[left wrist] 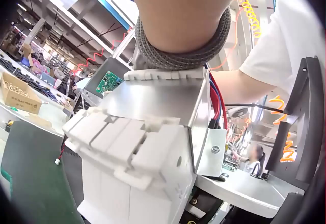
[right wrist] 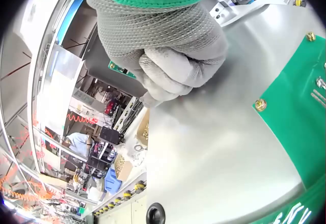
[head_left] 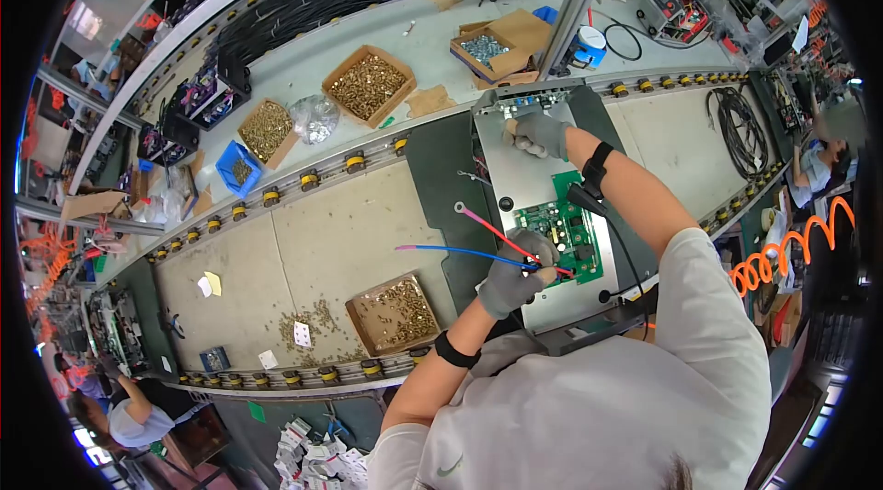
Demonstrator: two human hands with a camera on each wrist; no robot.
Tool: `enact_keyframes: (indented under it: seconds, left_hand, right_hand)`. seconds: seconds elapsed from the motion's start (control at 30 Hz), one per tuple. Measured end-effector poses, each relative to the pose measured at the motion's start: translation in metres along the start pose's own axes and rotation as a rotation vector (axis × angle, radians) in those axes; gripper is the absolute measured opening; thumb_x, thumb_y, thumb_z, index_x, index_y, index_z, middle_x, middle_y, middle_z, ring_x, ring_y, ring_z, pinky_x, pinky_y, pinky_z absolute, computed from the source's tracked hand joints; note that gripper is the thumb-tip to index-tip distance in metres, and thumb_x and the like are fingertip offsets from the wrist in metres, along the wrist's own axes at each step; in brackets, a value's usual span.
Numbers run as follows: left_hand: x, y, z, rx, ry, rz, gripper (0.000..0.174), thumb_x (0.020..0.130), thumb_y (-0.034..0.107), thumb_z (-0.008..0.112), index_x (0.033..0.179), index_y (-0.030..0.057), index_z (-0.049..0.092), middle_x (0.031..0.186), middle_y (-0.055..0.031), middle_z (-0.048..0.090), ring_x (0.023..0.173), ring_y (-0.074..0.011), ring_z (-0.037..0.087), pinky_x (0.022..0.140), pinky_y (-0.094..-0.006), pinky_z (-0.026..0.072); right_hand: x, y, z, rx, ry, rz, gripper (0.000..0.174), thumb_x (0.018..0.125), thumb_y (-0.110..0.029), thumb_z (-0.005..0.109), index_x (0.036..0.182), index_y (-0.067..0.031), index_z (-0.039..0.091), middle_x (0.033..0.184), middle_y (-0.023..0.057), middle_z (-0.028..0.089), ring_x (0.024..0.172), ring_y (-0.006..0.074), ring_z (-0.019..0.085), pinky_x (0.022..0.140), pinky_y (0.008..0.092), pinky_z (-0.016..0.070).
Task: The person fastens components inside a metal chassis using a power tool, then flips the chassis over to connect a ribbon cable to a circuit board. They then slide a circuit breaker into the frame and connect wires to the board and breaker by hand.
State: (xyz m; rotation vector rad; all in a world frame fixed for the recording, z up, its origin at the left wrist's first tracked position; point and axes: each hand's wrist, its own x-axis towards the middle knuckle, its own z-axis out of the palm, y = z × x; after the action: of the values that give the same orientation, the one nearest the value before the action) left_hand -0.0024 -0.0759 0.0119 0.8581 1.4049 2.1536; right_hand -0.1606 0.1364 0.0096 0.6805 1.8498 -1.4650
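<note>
In the head view a bare metal chassis plate [head_left: 506,172] carries a green circuit board [head_left: 578,234]. My gloved left hand [head_left: 512,286] is by the board's near corner and pinches a red wire [head_left: 487,225] with a ring terminal and a blue wire [head_left: 451,250]; both stick out to the left. My gloved right hand [head_left: 543,136] rests on the far part of the plate. In the right wrist view its fingers [right wrist: 170,71] are curled in, with no held thing showing. White plastic blocks [left wrist: 127,147] and a bent metal bracket [left wrist: 158,99] fill the left wrist view, where the left fingers are hidden.
An open box of brass screws [head_left: 395,315] stands left of the chassis, loose ones spilled beside it. Further boxes of brass parts [head_left: 368,85] and a blue bin [head_left: 239,170] line the back shelf. Yellow rollers [head_left: 310,179] edge the line. A coiled orange hose [head_left: 791,242] hangs right.
</note>
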Motion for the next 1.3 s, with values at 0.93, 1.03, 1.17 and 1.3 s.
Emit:
enact_keyframes:
  seconds: [0.93,1.03,1.17,1.3]
  left_hand:
    - [-0.007,-0.003,0.004,-0.043,0.079,-0.056,0.014,0.07,-0.005,0.06,0.073,0.0049,0.051,0.08,-0.006,0.054,0.07,-0.0132,0.053,0.063,-0.0271,0.043]
    - [-0.005,-0.001,0.003,0.017,0.049,-0.025,0.013,0.071,-0.005,0.059,0.073,0.005,0.051,0.08,-0.006,0.054,0.069,-0.0132,0.051,0.062,-0.0273,0.0425]
    - [-0.004,0.001,0.003,-0.01,0.043,-0.042,0.012,0.072,-0.001,0.061,0.073,0.0054,0.051,0.079,-0.0055,0.054,0.068,-0.0135,0.05,0.061,-0.0275,0.042]
    - [-0.004,-0.005,0.0,0.104,0.044,0.061,0.012,0.072,0.004,0.064,0.075,0.0056,0.052,0.078,-0.005,0.054,0.068,-0.0138,0.052,0.062,-0.0286,0.0426]
  right_hand:
    - [-0.021,0.017,0.016,-1.415,0.977,-0.892,0.017,0.076,-0.027,0.061,0.088,-0.0149,0.06,0.079,0.0067,0.059,0.078,0.0224,0.06,0.066,0.0396,0.043]
    - [-0.023,0.009,0.013,-1.561,1.086,-1.174,0.029,0.074,-0.03,0.063,0.099,-0.0166,0.057,0.095,0.0034,0.055,0.095,0.0202,0.054,0.078,0.0387,0.0408]
    - [-0.014,0.008,0.016,-1.539,1.313,-1.418,0.036,0.074,-0.031,0.063,0.11,-0.0257,0.057,0.111,0.0052,0.05,0.102,0.022,0.049,0.084,0.0418,0.0401]
    - [-0.024,-0.005,0.016,-1.452,1.297,-1.541,0.048,0.072,-0.034,0.067,0.118,-0.0386,0.054,0.119,0.0073,0.047,0.105,0.0279,0.048,0.085,0.0463,0.0389]
